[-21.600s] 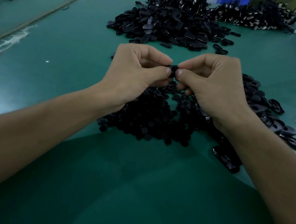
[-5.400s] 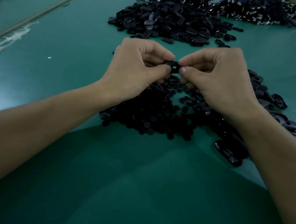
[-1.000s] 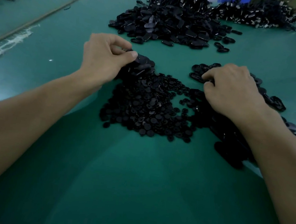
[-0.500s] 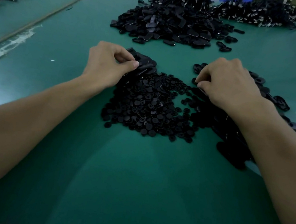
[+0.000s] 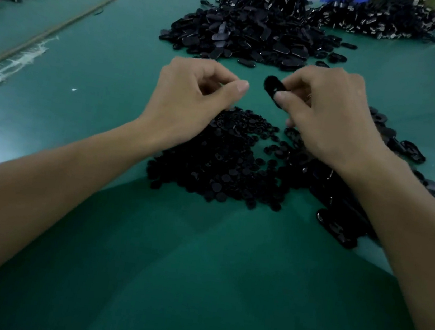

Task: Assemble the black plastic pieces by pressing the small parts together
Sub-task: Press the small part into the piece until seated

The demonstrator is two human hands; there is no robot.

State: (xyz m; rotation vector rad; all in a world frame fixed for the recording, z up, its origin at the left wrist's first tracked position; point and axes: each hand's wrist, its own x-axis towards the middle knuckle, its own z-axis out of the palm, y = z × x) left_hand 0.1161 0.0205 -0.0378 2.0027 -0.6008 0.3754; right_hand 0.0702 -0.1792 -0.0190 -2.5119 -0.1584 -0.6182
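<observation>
No readable text, labels, brands or numbers anywhere. Black plastic pieces and green counter carry no visible markings; items at the far edge are too small and blurred to read.

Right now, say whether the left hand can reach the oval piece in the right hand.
Probably yes: only open air lies between the left hand and the oval piece that the right hand pinches.

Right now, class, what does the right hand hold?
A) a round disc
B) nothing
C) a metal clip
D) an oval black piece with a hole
D: the right hand pinches an oval piece with a small hole between thumb and forefinger, lifted above the piles.
</observation>
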